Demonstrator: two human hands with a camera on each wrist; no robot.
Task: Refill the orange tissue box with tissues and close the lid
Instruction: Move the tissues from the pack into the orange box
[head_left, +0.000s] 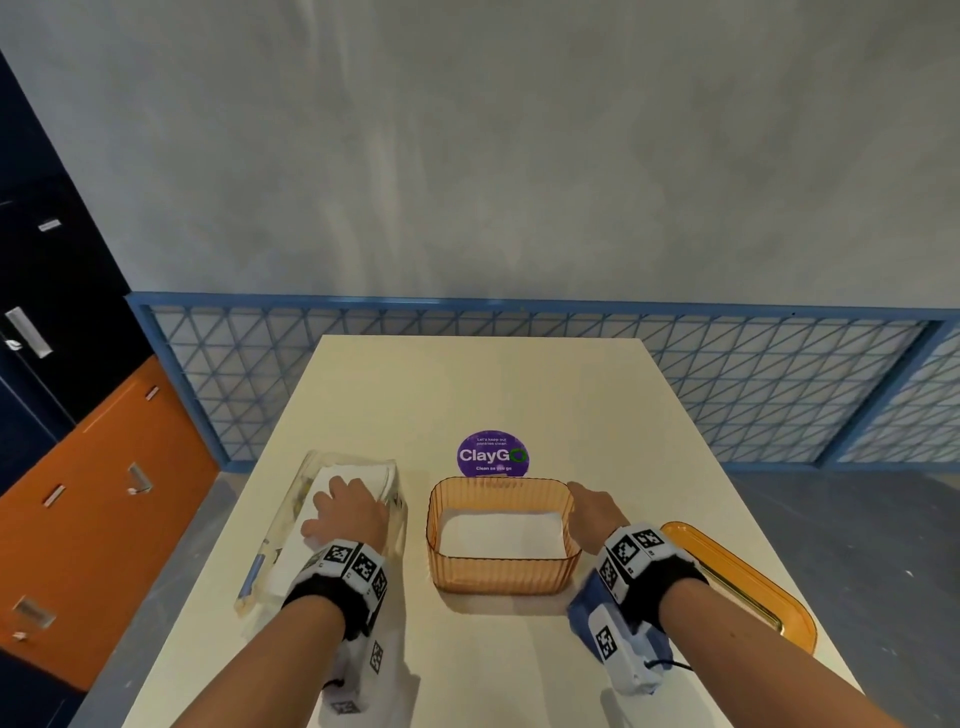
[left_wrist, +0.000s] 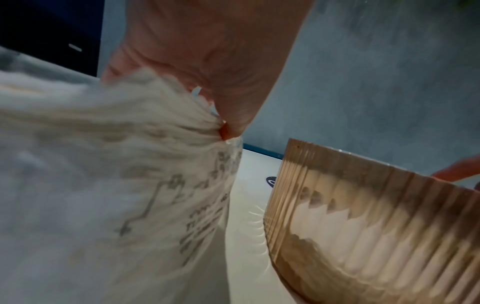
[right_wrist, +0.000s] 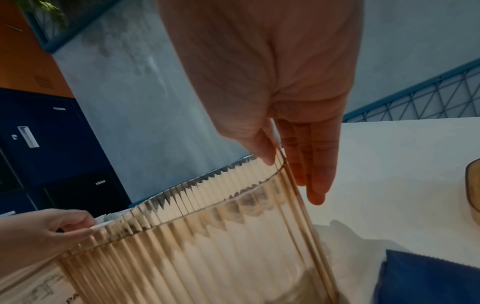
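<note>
The orange ribbed tissue box (head_left: 498, 577) stands open mid-table with a low layer of white tissues (head_left: 498, 532) inside. Its orange lid (head_left: 753, 587) lies flat to the right. Left of the box lies a clear-wrapped tissue pack (head_left: 358, 470). My left hand (head_left: 343, 512) rests on the pack, and in the left wrist view its thumb (left_wrist: 233, 102) pinches the crumpled printed wrapper (left_wrist: 130, 164). My right hand (head_left: 592, 512) holds the box's right wall (right_wrist: 207, 236), with the thumb (right_wrist: 262, 152) inside the rim and the straight fingers (right_wrist: 317, 181) outside.
A purple round sticker (head_left: 492, 453) sits on the cream table (head_left: 519, 384) just behind the box. A blue mesh railing (head_left: 779, 384) runs past the table's far edge. Orange and dark lockers (head_left: 78, 467) stand at the left.
</note>
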